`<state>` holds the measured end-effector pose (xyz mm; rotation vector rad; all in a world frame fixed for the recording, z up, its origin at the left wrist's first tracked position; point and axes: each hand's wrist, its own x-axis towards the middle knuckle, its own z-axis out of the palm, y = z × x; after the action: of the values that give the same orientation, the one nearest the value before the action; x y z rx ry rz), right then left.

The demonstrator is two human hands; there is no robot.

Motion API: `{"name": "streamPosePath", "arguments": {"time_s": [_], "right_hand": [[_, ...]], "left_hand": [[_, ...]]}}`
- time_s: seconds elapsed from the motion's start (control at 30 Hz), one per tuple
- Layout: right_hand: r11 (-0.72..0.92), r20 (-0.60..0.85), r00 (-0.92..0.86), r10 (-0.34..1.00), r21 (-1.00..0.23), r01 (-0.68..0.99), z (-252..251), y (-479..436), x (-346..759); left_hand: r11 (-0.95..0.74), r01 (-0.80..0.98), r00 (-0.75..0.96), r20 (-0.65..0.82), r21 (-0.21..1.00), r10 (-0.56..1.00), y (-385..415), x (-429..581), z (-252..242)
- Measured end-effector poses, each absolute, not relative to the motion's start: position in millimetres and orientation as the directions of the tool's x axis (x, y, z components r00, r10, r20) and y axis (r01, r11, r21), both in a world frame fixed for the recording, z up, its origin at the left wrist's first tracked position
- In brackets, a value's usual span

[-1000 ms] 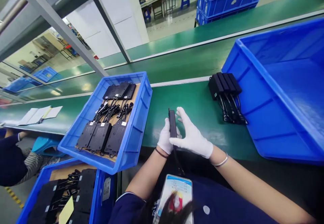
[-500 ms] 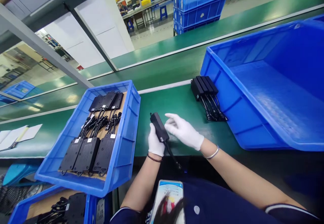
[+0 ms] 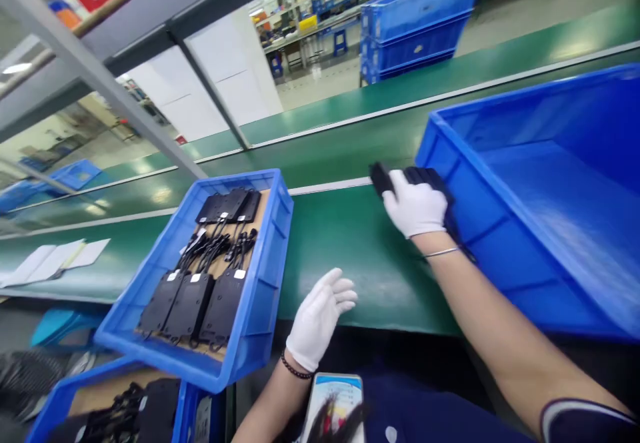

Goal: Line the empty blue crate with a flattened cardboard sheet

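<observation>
My right hand (image 3: 414, 206), in a white glove, reaches far across the green belt (image 3: 345, 249) and grips a black power unit (image 3: 380, 177). It holds the unit against a row of like black units (image 3: 429, 176) beside the big blue bin (image 3: 475, 209). The picture is blurred there. My left hand (image 3: 320, 316), also gloved, hovers open near the belt's front edge with nothing in it. To its left stands a blue tray (image 3: 280, 229) with several black units and their cables (image 3: 193, 303) lying on brown card.
A second blue crate (image 3: 50, 409) with black units sits lower left. Papers (image 3: 55, 259) lie on the belt at far left. Slanted grey frame bars (image 3: 100, 76) cross above the tray. Stacked blue crates (image 3: 415, 23) stand beyond the far belt. A badge card (image 3: 333, 396) hangs at my chest.
The black unit passed from my left hand to my right, which carried it away to the row by the big bin. My left hand opened and dropped toward the belt's edge.
</observation>
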<state>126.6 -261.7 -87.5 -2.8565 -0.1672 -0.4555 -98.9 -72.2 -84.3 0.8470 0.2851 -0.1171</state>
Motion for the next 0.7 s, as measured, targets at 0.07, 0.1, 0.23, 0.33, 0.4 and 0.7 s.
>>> {"name": "streamPosePath", "arguments": {"time_s": [0.07, 0.1, 0.23, 0.33, 0.4, 0.7], "right_hand": [[-0.971, 0.397, 0.916, 0.056, -0.192, 0.142, -101, -270, 138], [-0.974, 0.413, 0.909, 0.056, -0.180, 0.141, -110, -272, 142], [-0.982, 0.476, 0.878, 0.039, -0.146, 0.123, -142, -268, 146], [-0.985, 0.563, 0.823, 0.075, -0.089, 0.150, -151, -265, 142], [-0.987, 0.576, 0.812, 0.097, -0.052, 0.154, -152, -265, 142], [-0.982, 0.581, 0.806, 0.115, -0.058, 0.182, -146, -267, 143]], "left_hand": [[0.644, 0.188, 0.974, -0.226, 0.741, -0.025, -65, -118, -65], [0.632, 0.166, 0.982, -0.183, 0.757, -0.040, -61, -127, -56], [0.495, 0.020, 1.000, -0.018, 0.869, -0.009, -40, -161, -15], [0.322, -0.064, 0.993, 0.027, 0.945, 0.118, -13, -181, 17], [0.147, -0.112, 0.960, 0.070, 0.983, 0.269, 7, -186, 38], [-0.680, 0.187, 0.878, 0.189, 0.709, 0.439, 125, -71, 77]]}}
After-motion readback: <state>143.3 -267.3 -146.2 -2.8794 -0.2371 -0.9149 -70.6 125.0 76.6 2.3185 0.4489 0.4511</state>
